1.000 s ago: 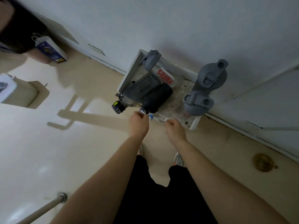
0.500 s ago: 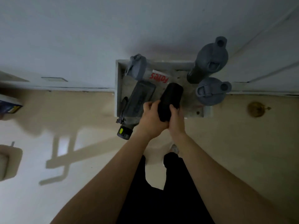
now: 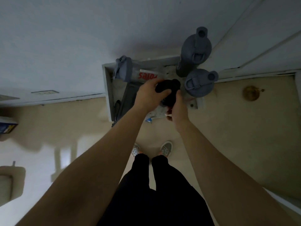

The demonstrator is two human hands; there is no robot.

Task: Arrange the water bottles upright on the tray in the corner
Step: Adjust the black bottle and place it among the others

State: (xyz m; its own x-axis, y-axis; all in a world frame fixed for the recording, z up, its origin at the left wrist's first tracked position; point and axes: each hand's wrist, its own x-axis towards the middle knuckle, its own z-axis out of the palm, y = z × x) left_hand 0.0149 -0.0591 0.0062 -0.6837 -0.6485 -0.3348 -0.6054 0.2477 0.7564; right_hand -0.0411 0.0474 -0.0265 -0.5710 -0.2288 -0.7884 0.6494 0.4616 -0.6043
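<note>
A white tray (image 3: 107, 88) sits on the floor against the wall. My left hand (image 3: 149, 93) grips the top of a black bottle (image 3: 171, 90), which stands nearly upright over the tray's middle. My right hand (image 3: 176, 108) touches its lower side, fingers curled. Two grey-lidded bottles stand upright at the tray's right: a tall one (image 3: 193, 51) at the back, a shorter one (image 3: 199, 83) in front. A clear bottle with a grey lid (image 3: 123, 68) and red lettering lies along the back. A dark bottle (image 3: 128, 97) lies on the left, partly hidden by my left arm.
A round brass floor fitting (image 3: 251, 92) lies to the right of the tray. A blue box (image 3: 7, 128) sits at the left edge, a beige object (image 3: 9, 183) below it. My shoes (image 3: 166, 148) stand close to the tray's front edge. A door frame runs along the right.
The black bottle has been tipped from lying across the tray to nearly upright. My left hand moved onto its top; my right hand slid down its side.
</note>
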